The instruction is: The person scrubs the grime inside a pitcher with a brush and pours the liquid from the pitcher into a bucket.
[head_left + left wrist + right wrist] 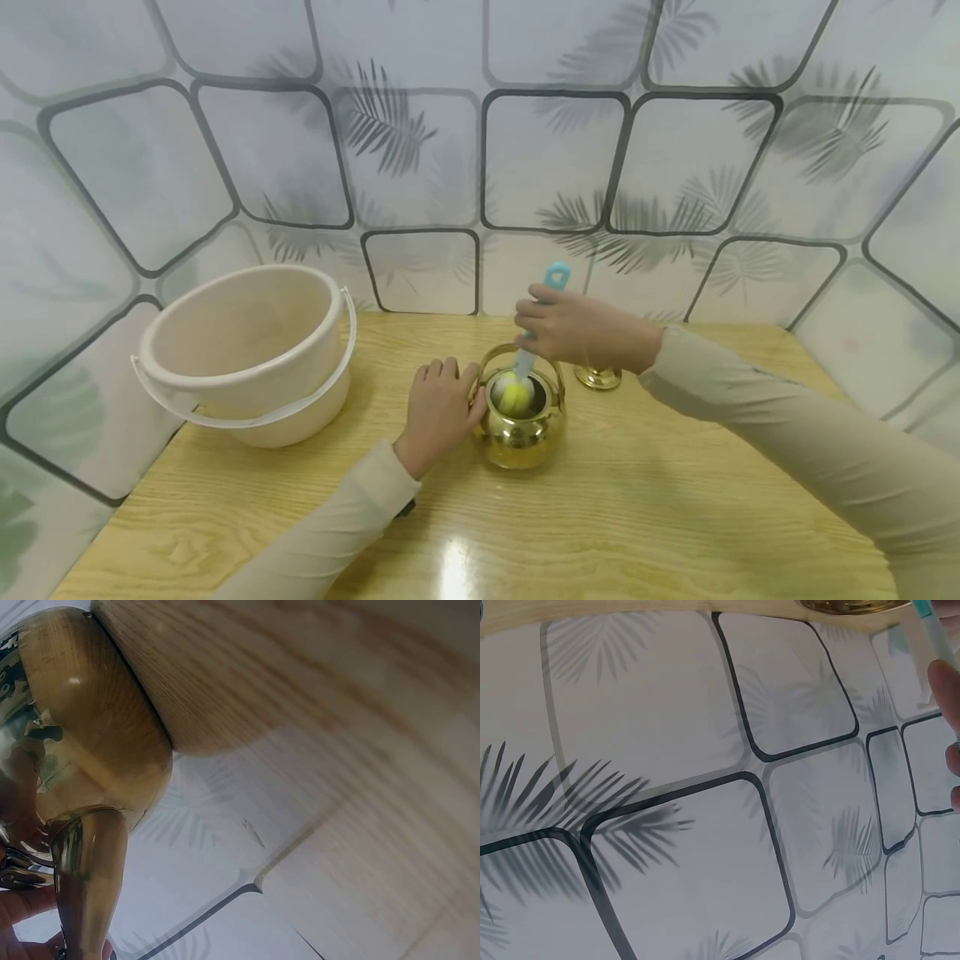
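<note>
In the head view a shiny brass kettle (521, 442) stands on the table with its top uncovered and its arched handle (561, 385) raised. My left hand (442, 408) holds it at the spout side, thumb by the rim. Fingers (26, 904) show around the spout (90, 877) in the left wrist view. From above, my right hand (558, 325) grips a cleaning brush by its blue-and-white handle (557, 275). The brush's yellow and white head (514, 396) sits in the kettle's mouth, its lower part hidden inside.
A large white bucket (292, 417) with its handle hanging forward stands left of the kettle. Behind the right wrist lies a round brass piece (597, 379), partly covered by the hand. Patterned walls (420, 275) border the wooden table (637, 517) at the back and sides.
</note>
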